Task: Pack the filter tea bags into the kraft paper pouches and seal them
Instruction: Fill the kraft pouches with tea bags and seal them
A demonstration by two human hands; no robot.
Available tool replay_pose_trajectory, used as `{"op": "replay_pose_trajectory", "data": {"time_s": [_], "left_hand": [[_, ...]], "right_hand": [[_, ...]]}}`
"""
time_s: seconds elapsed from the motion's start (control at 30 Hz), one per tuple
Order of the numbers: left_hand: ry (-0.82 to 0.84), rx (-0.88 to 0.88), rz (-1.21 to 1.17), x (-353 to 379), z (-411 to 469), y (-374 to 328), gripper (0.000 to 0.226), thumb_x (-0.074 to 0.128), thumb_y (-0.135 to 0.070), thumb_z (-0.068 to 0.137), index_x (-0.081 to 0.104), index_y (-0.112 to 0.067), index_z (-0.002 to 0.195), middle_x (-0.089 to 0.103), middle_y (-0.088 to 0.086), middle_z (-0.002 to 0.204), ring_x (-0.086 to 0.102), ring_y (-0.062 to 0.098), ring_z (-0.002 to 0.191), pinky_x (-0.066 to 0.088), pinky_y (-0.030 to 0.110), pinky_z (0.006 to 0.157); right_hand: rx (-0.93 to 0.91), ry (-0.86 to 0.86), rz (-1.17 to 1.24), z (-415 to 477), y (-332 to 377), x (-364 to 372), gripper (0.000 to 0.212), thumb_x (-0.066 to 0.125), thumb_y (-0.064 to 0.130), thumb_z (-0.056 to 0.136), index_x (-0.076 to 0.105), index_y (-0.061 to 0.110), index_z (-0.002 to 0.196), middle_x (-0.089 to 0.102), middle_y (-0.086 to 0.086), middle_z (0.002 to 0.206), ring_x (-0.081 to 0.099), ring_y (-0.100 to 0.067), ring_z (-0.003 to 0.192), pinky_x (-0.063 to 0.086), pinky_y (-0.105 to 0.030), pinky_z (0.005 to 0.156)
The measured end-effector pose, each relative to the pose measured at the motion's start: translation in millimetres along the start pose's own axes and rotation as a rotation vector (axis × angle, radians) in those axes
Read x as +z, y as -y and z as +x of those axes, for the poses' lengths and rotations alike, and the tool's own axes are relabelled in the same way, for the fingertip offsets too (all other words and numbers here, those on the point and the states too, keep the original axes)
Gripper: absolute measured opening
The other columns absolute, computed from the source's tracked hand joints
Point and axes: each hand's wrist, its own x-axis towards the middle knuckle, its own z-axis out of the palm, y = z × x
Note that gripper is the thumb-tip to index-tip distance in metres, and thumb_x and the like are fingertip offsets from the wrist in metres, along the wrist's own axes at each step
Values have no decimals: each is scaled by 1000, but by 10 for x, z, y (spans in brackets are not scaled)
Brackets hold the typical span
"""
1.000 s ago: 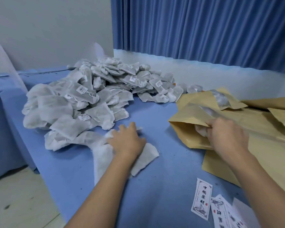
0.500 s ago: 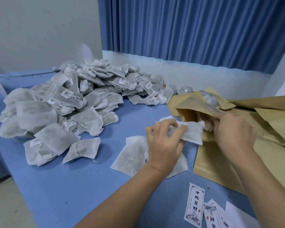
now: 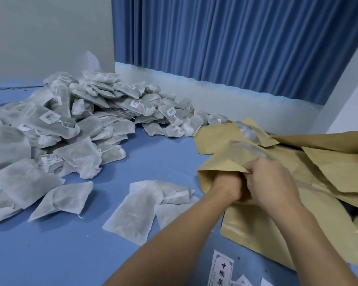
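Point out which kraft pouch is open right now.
The pouch nearest the loose tea bags: the right hand pinches its mouth, and the left hand is inside.

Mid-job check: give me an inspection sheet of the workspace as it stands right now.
Surface: blue table, bare patch at near left.
Job's things: tea bag pile far left; loose tea bags nearer; open kraft pouch atop other pouches.
Clutter: printed labels at the near edge.
Grippers: left hand reaches into the pouch mouth, fingers hidden; right hand pinches the mouth's upper edge.
Cables: nothing seen.
Surroundings: blue curtain, grey wall.
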Motion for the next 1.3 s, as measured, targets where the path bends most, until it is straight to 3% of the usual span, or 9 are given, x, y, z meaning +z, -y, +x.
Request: {"op": "replay_pose_trajectory", "data": {"time_s": [0.13, 0.3, 0.53, 0.67, 0.83, 0.9, 1.03, 1.13, 1.3], "left_hand": [[-67, -20, -13, 137, -381, -240, 34, 55, -15, 90, 59, -8, 123, 54, 15, 123, 46, 34, 111, 42, 45, 89], [-132, -39, 135, -256, -932, -303, 17, 51, -29, 80, 65, -21, 84, 61, -1, 92, 57, 25, 86, 41, 54, 97], [392, -291, 212, -483, -1422, 55, 47, 48, -8, 88, 41, -21, 132, 27, 10, 151, 16, 25, 147, -7, 65, 117], [13, -200, -161, -548, -1435, 5, 42, 37, 12, 66, 45, -21, 91, 49, 0, 99, 45, 23, 102, 35, 29, 101], [-500, 91, -488, -404, -845, -77, 44, 48, 22, 76, 70, -1, 107, 70, 11, 110, 65, 22, 111, 50, 35, 101], [-361, 66, -496, -264, -473, -36, 21, 51, 2, 84, 70, -1, 91, 70, 12, 92, 65, 26, 90, 53, 43, 82], [158, -427, -487, 111, 160, 71, 32, 39, -17, 106, 63, -4, 123, 62, 16, 128, 57, 29, 121, 45, 32, 102], [147, -670, -901, 195, 232, 13, 22, 39, -20, 107, 57, -17, 95, 57, 5, 93, 63, 25, 99, 54, 27, 82], [-30, -156, -453, 148, -67, -118, 38, 45, -21, 103, 52, -4, 136, 55, 18, 136, 50, 33, 128, 41, 40, 109]], "right_hand": [[72, -48, -7, -14, -52, 55, 22, 51, 10, 84, 68, 23, 80, 58, -6, 78, 54, -33, 74, 43, -32, 62], [155, -103, -31, 0, -78, 11, 22, 53, 10, 88, 68, 25, 80, 49, -1, 67, 48, -31, 67, 37, -29, 58], [157, -89, 3, -20, -79, -32, 23, 52, 13, 88, 69, 27, 81, 46, 2, 66, 40, -20, 55, 25, -25, 48], [121, -94, -7, -18, -93, -33, 22, 51, 11, 86, 68, 24, 83, 47, 0, 67, 47, -30, 65, 31, -28, 54], [81, -43, 77, 16, -99, -79, 20, 52, 16, 90, 68, 24, 81, 58, -6, 75, 55, -34, 74, 43, -32, 62], [2, 8, 89, 18, -134, -106, 22, 51, 19, 89, 69, 28, 80, 65, -4, 80, 61, -31, 81, 51, -34, 66], [-82, 71, 42, -13, -105, -39, 17, 49, 21, 88, 64, 24, 81, 64, 0, 80, 62, -28, 78, 54, -36, 69], [-62, 17, -10, -25, -13, 59, 13, 50, 19, 88, 62, 21, 82, 60, 0, 81, 58, -30, 76, 43, -32, 62], [38, -40, 34, 11, -100, 12, 17, 52, 17, 87, 66, 23, 81, 58, -3, 77, 51, -31, 73, 42, -31, 62]]}}
